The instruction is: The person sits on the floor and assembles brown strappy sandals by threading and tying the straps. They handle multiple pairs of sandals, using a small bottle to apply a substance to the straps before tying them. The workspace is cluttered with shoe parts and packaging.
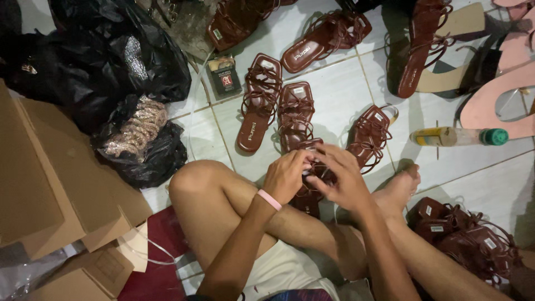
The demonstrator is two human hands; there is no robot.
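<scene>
I sit cross-legged on a white tiled floor. Both hands meet over a dark red strappy sandal point(310, 196) that rests above my leg. My left hand point(287, 175), with a pink wristband, grips its straps from the left. My right hand point(341, 177) pinches the straps from the right. The sandal is mostly hidden by my fingers. Just beyond my hands lie two matching sandals side by side point(259, 103) point(294, 114) and a third point(369, 134) to the right.
More red sandals point(326, 39) lie at the top and in a pile point(473, 239) at right. Black plastic bags point(117, 61) with glittery trim, cardboard boxes point(50, 178), a small dark box point(224, 77), a glue bottle point(457, 136) and pink soles point(501, 95) surround me.
</scene>
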